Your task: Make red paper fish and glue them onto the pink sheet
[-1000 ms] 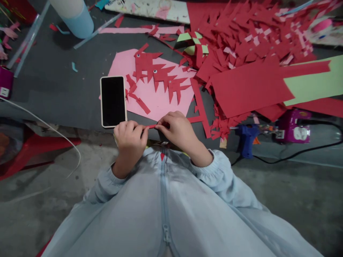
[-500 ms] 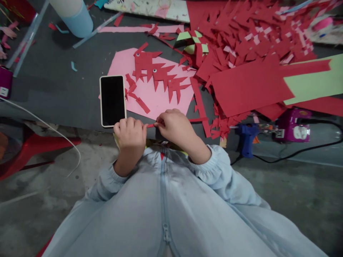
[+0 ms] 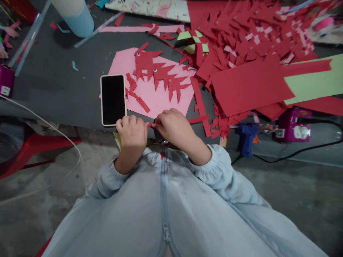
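Observation:
Between my hands, at the table's front edge, is a small piece of red paper (image 3: 150, 125), mostly hidden by the fingers. My left hand (image 3: 132, 132) pinches its left end, close to the lower corner of a phone (image 3: 113, 100) with a dark screen. The fingertips of my right hand (image 3: 174, 127) are closed on the other end. Just beyond lies a pink paper sheet (image 3: 160, 101). On it are three folded red paper fish (image 3: 146, 62) with stuck-on eyes, and several red scraps (image 3: 142, 102).
Red and green paper (image 3: 252, 85) and a large heap of folded red pieces (image 3: 257, 32) cover the right side. A blue glue gun (image 3: 246, 139) with a black cord hangs over the front edge. A blue-and-white bottle (image 3: 80, 21) stands at the back left.
My right hand has shifted slightly left toward my left hand, so less of the red paper shows between them. Things on the table have stayed in place.

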Available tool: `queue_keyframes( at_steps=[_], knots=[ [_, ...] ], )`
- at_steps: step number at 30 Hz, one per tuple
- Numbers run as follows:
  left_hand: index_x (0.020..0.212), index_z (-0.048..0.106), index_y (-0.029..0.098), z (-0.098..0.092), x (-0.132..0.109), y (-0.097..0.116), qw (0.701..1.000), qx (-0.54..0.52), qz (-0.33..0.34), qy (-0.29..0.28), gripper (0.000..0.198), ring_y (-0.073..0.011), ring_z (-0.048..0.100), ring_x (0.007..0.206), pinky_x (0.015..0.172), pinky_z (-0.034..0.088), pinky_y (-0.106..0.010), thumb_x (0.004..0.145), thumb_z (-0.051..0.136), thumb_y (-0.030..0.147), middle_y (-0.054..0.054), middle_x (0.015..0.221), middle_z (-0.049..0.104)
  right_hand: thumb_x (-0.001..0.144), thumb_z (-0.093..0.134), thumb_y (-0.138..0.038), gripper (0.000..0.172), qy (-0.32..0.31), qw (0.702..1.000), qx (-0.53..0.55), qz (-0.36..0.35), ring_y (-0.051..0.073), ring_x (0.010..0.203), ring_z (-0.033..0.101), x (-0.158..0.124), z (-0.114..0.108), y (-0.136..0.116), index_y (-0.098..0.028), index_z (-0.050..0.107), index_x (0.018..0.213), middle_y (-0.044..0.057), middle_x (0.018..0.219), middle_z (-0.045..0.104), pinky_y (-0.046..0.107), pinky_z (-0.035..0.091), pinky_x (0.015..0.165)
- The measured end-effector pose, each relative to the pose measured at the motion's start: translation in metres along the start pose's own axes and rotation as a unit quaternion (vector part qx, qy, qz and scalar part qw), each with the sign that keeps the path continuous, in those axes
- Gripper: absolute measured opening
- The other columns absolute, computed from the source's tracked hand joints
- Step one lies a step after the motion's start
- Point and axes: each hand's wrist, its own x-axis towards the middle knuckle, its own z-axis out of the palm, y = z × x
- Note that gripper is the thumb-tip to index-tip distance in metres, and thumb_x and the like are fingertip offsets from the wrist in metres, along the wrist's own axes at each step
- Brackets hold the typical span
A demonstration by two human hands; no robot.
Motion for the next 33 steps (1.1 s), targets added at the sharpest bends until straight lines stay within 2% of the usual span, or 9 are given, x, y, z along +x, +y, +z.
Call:
queue_keyframes(
  at_steps=[7, 13, 21, 30, 33],
  knots=[
    [0.081, 0.065, 0.019, 0.006, -0.009, 0.008, 0.996, -0.078, 0.031, 0.013, 0.027, -0.0247, 0.054, 0.089, 0.088, 0.032, -0.044, 0.098, 0.05, 0.033, -0.006, 0.085, 0.069, 0.096, 0.054, -0.025, 0.024, 0.005, 1.0, 0.019, 0.001, 0.025, 0.091, 0.058, -0.013, 0.002, 0.016, -0.011, 0.073, 0.096, 0.014, 0.095, 0.072, 0.034, 0.037, 0.077],
    [0.082, 0.066, 0.02, 0.006, -0.012, 0.006, 0.994, -0.103, 0.034, 0.022, 0.019, -0.0237, 0.055, 0.087, 0.087, 0.032, -0.043, 0.095, 0.057, 0.03, -0.004, 0.08, 0.068, 0.096, 0.053, -0.024, 0.024, 0.01, 0.999, 0.035, -0.002, 0.025, 0.09, 0.057, -0.011, 0.005, 0.02, -0.011, 0.073, 0.096, 0.013, 0.096, 0.072, 0.033, 0.037, 0.078],
    [0.083, 0.065, 0.019, 0.006, -0.01, 0.011, 0.998, -0.056, 0.016, 0.016, 0.02, -0.0263, 0.055, 0.086, 0.086, 0.034, -0.044, 0.095, 0.055, 0.032, -0.006, 0.079, 0.066, 0.097, 0.046, -0.02, 0.028, -0.014, 1.0, 0.0, 0.006, 0.027, 0.095, 0.058, -0.011, 0.001, 0.013, -0.009, 0.072, 0.1, 0.016, 0.099, 0.071, 0.036, 0.037, 0.08],
    [0.085, 0.065, 0.018, 0.003, -0.006, 0.017, 0.999, -0.021, -0.001, -0.029, 0.021, -0.0295, 0.055, 0.09, 0.089, 0.034, -0.048, 0.095, 0.053, 0.033, -0.01, 0.085, 0.067, 0.095, 0.045, -0.017, 0.028, -0.023, 0.999, -0.03, 0.008, 0.028, 0.093, 0.059, -0.009, -0.002, 0.007, -0.01, 0.072, 0.1, 0.018, 0.099, 0.071, 0.037, 0.037, 0.077],
    [0.09, 0.064, 0.018, 0.001, -0.008, 0.014, 0.999, -0.027, -0.007, -0.016, 0.02, -0.0294, 0.056, 0.089, 0.089, 0.034, -0.047, 0.094, 0.054, 0.035, -0.009, 0.086, 0.067, 0.094, 0.046, -0.017, 0.028, -0.029, 0.999, -0.036, 0.011, 0.028, 0.094, 0.059, -0.009, -0.005, 0.005, -0.01, 0.073, 0.101, 0.018, 0.099, 0.071, 0.037, 0.037, 0.077]
  ],
)
